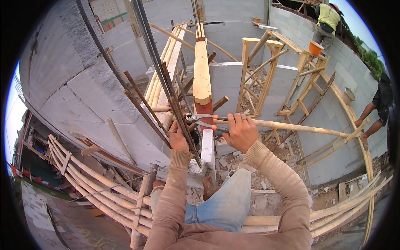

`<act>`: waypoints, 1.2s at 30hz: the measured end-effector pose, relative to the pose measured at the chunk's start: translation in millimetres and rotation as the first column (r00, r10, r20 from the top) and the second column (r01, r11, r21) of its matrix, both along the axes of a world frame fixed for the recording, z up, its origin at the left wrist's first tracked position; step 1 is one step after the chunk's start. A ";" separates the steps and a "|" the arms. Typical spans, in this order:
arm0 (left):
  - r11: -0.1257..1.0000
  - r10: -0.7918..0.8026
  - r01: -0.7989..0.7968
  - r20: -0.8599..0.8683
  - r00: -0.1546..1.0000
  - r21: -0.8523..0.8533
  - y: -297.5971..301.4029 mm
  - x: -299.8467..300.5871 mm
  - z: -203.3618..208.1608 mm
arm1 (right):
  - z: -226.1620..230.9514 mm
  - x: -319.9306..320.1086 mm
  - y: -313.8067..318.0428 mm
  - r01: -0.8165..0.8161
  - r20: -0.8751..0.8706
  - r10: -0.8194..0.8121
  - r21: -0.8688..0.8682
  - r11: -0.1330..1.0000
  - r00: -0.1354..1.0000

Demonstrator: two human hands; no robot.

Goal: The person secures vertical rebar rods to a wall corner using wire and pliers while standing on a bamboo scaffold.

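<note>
My right hand is closed on the handles of a pair of pincers with orange-and-black grips. Their handles are spread, and the metal jaws reach the upright steel rebars. My left hand is closed at one of these rebars, just below and left of the jaws. Whether a tie wire is between its fingers or the jaws is too small to tell. The rebars rise from the end of a pale block wall. Just beyond the jaws stands a wooden formwork board with a reddish lower part.
A tall block wall rises at left. Bamboo poles run at lower left, and a bamboo pole extends right from behind my right hand. Wooden frames, an orange bucket and a co-worker are at far right. Rubble lies below.
</note>
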State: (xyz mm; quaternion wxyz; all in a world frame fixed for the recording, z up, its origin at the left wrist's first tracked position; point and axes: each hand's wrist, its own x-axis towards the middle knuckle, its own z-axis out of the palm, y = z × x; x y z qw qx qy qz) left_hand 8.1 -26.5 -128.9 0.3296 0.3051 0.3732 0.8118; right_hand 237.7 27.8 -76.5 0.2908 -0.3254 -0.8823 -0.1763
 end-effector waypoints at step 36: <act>0.900 -0.135 -0.058 -0.402 0.906 -0.432 -72.4 136.9 -80.2 | -117.9 135.2 -181.1 -0.600 -0.489 -0.801 -0.771 0.212 0.346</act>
